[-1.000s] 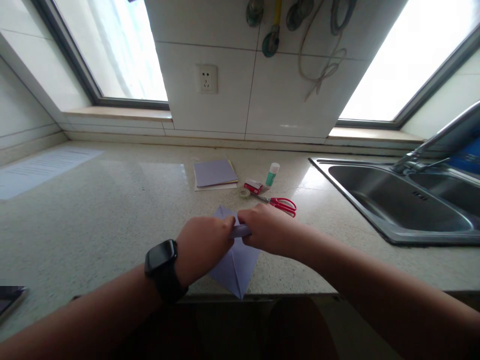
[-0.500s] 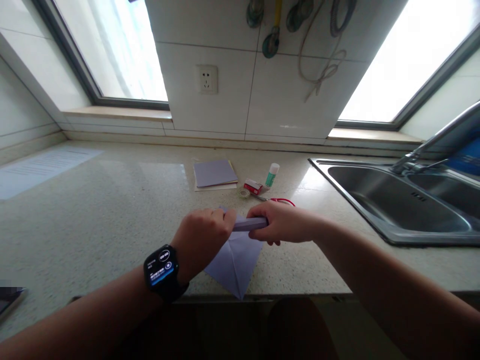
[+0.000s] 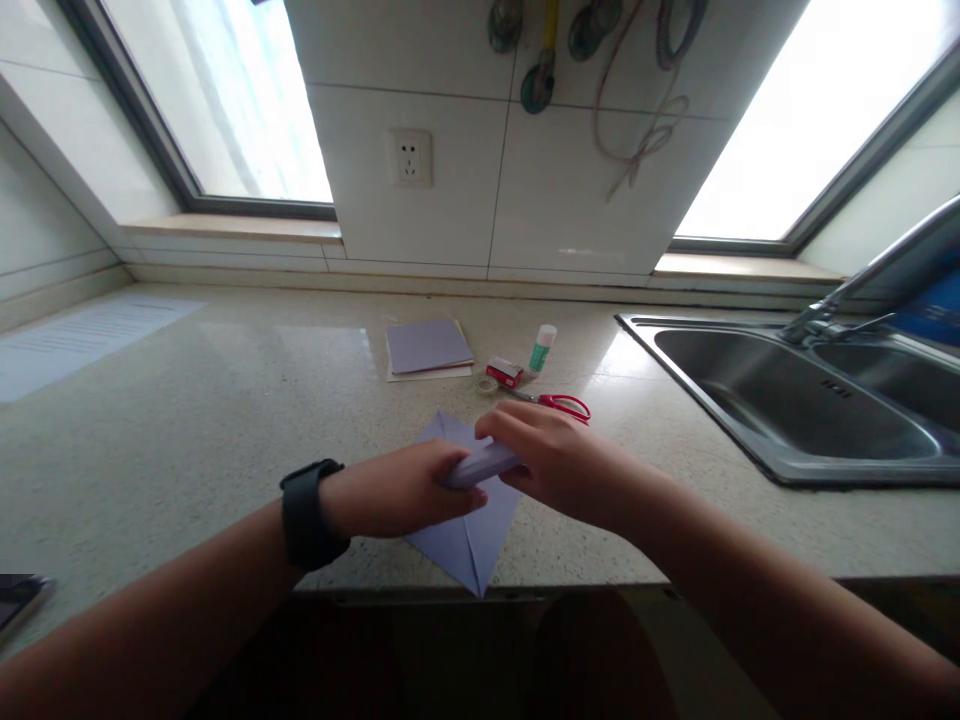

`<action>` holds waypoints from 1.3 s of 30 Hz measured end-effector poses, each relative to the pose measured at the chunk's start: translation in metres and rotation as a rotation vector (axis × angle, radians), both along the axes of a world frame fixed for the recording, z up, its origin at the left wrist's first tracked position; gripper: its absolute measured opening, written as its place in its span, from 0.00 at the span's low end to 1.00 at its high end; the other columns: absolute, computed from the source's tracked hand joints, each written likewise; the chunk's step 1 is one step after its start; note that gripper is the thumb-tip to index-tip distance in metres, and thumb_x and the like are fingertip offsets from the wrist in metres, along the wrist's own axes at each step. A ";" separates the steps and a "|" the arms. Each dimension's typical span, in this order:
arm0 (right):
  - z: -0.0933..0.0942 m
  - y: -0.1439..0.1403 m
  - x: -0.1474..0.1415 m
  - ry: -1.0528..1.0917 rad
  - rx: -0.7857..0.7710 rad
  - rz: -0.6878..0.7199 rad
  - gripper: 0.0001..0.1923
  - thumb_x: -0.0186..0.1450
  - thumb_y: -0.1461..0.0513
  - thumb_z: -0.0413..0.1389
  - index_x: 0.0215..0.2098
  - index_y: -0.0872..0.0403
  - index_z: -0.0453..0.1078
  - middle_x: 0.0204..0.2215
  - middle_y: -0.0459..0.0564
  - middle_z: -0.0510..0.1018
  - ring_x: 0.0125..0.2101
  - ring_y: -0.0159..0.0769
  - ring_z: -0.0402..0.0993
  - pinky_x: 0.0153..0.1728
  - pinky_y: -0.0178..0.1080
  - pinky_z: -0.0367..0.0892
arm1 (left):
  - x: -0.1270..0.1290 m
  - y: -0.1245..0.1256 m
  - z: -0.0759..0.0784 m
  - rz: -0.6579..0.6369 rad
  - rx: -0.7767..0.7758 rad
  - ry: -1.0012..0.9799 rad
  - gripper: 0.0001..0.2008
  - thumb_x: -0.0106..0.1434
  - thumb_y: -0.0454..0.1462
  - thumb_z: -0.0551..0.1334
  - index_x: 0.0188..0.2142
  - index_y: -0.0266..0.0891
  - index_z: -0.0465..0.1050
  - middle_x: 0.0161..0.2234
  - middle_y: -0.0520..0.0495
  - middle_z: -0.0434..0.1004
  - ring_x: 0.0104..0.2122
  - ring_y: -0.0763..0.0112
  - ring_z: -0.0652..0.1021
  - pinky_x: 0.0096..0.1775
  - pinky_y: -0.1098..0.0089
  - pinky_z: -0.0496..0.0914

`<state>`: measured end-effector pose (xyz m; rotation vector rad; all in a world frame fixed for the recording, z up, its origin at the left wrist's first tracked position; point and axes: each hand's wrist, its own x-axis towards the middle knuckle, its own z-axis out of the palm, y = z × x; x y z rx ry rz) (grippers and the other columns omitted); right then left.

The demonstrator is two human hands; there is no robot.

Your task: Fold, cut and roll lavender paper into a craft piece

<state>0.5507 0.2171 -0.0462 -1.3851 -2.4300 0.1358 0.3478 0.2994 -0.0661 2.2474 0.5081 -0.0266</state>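
— What's going on at the counter (image 3: 225,420)?

— Someone's bent over a lilac paper (image 3: 465,535), a diamond shape lying at the front edge, one tip poking just past the edge. Both hands are on it.

— Holding it how?

— The left hand (image 3: 401,490), the one with the black watch (image 3: 307,515), has its fingers curled around a rolled or folded flap at the paper's middle. The right hand (image 3: 551,460) lies over the other end of that flap, fingers closed down on it. The two hands touch over the paper.

— Is the flap flat?

— No, it's lifted, a rounded ridge between the thumbs. The rest of the sheet lies flat, with a crease down to the near tip.

— Anything else about?

— Red scissors (image 3: 562,405) just behind the right hand. Farther back a tape roll (image 3: 488,385), a small red box (image 3: 505,372), a glue stick (image 3: 543,349) and a stack of paper (image 3: 427,348). The sink (image 3: 780,470) is off to the right.
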 end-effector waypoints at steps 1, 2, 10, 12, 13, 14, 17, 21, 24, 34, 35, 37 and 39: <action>-0.001 -0.001 0.003 0.130 -0.042 -0.007 0.17 0.64 0.67 0.60 0.51 0.53 0.65 0.45 0.52 0.76 0.41 0.37 0.73 0.40 0.37 0.68 | 0.000 0.000 0.000 0.017 -0.002 -0.020 0.11 0.68 0.43 0.57 0.38 0.39 0.73 0.27 0.54 0.71 0.26 0.72 0.69 0.29 0.70 0.61; -0.002 -0.003 0.007 0.260 -0.088 -0.012 0.24 0.63 0.66 0.62 0.55 0.52 0.62 0.49 0.53 0.75 0.43 0.36 0.74 0.42 0.37 0.69 | 0.000 0.000 0.000 0.042 0.019 -0.042 0.11 0.68 0.42 0.57 0.39 0.39 0.73 0.29 0.53 0.73 0.28 0.71 0.70 0.31 0.70 0.62; -0.006 -0.027 0.016 0.496 -0.130 -0.039 0.29 0.71 0.62 0.54 0.68 0.47 0.51 0.65 0.58 0.64 0.59 0.42 0.68 0.59 0.49 0.65 | 0.002 -0.004 0.002 0.143 0.202 -0.138 0.07 0.68 0.40 0.58 0.36 0.40 0.72 0.29 0.54 0.73 0.29 0.71 0.71 0.31 0.70 0.60; -0.006 -0.032 0.010 0.413 -0.080 -0.050 0.33 0.71 0.60 0.54 0.71 0.48 0.47 0.67 0.59 0.61 0.62 0.44 0.65 0.61 0.50 0.63 | 0.003 -0.006 0.003 0.120 0.177 -0.158 0.06 0.67 0.39 0.58 0.36 0.40 0.72 0.28 0.54 0.72 0.28 0.72 0.70 0.31 0.70 0.60; -0.006 -0.034 0.007 0.388 -0.061 -0.056 0.34 0.72 0.60 0.53 0.72 0.49 0.45 0.68 0.60 0.60 0.62 0.44 0.65 0.61 0.51 0.63 | 0.003 -0.007 0.003 0.111 0.160 -0.165 0.06 0.67 0.39 0.58 0.36 0.40 0.72 0.28 0.55 0.71 0.28 0.73 0.69 0.30 0.71 0.60; -0.006 -0.034 0.004 0.377 -0.043 -0.063 0.35 0.72 0.60 0.53 0.72 0.50 0.43 0.68 0.61 0.58 0.62 0.44 0.65 0.61 0.51 0.64 | 0.003 -0.008 0.002 0.102 0.135 -0.170 0.07 0.68 0.40 0.58 0.36 0.40 0.71 0.27 0.55 0.69 0.27 0.73 0.68 0.30 0.71 0.60; -0.009 -0.033 -0.002 0.413 -0.026 -0.084 0.35 0.72 0.59 0.53 0.72 0.50 0.45 0.69 0.60 0.58 0.64 0.45 0.63 0.62 0.51 0.63 | 0.004 -0.011 0.002 0.088 0.053 -0.177 0.09 0.69 0.42 0.57 0.34 0.39 0.70 0.26 0.55 0.68 0.26 0.74 0.67 0.28 0.72 0.60; -0.012 -0.029 -0.009 0.632 -0.112 -0.137 0.30 0.72 0.58 0.52 0.70 0.48 0.51 0.67 0.56 0.61 0.63 0.44 0.64 0.61 0.50 0.65 | 0.005 -0.017 0.005 0.240 0.221 -0.148 0.08 0.67 0.41 0.58 0.35 0.40 0.71 0.30 0.51 0.75 0.29 0.69 0.73 0.31 0.70 0.62; -0.015 -0.026 -0.017 0.742 -0.187 -0.168 0.31 0.72 0.57 0.52 0.71 0.47 0.50 0.67 0.56 0.62 0.55 0.42 0.72 0.55 0.49 0.71 | 0.005 -0.023 0.010 0.333 0.367 -0.101 0.07 0.67 0.40 0.59 0.38 0.40 0.72 0.33 0.47 0.79 0.32 0.64 0.78 0.33 0.68 0.63; -0.010 -0.022 -0.014 0.321 0.059 -0.182 0.36 0.70 0.57 0.56 0.71 0.52 0.47 0.67 0.61 0.61 0.58 0.48 0.68 0.52 0.49 0.72 | 0.003 -0.018 0.009 0.348 0.456 -0.053 0.05 0.65 0.39 0.61 0.35 0.40 0.70 0.29 0.49 0.79 0.29 0.64 0.77 0.30 0.68 0.61; -0.007 -0.021 -0.011 0.210 0.145 -0.132 0.35 0.70 0.58 0.57 0.70 0.55 0.49 0.66 0.62 0.62 0.60 0.49 0.65 0.54 0.50 0.70 | 0.004 -0.016 0.008 0.333 0.444 -0.063 0.05 0.65 0.39 0.61 0.34 0.40 0.70 0.29 0.49 0.79 0.29 0.65 0.77 0.30 0.68 0.61; 0.001 -0.019 -0.009 -0.033 0.266 -0.056 0.29 0.71 0.63 0.54 0.67 0.57 0.54 0.61 0.62 0.69 0.59 0.51 0.66 0.55 0.52 0.67 | 0.004 -0.014 0.005 0.303 0.391 -0.097 0.05 0.65 0.39 0.60 0.35 0.41 0.72 0.31 0.50 0.80 0.30 0.67 0.78 0.31 0.68 0.63; 0.009 -0.016 -0.011 -0.252 0.289 -0.042 0.18 0.71 0.67 0.50 0.59 0.57 0.65 0.51 0.58 0.76 0.51 0.49 0.72 0.49 0.52 0.68 | 0.004 -0.013 0.003 0.255 0.335 -0.103 0.04 0.65 0.38 0.60 0.36 0.41 0.73 0.32 0.51 0.80 0.30 0.68 0.78 0.31 0.69 0.65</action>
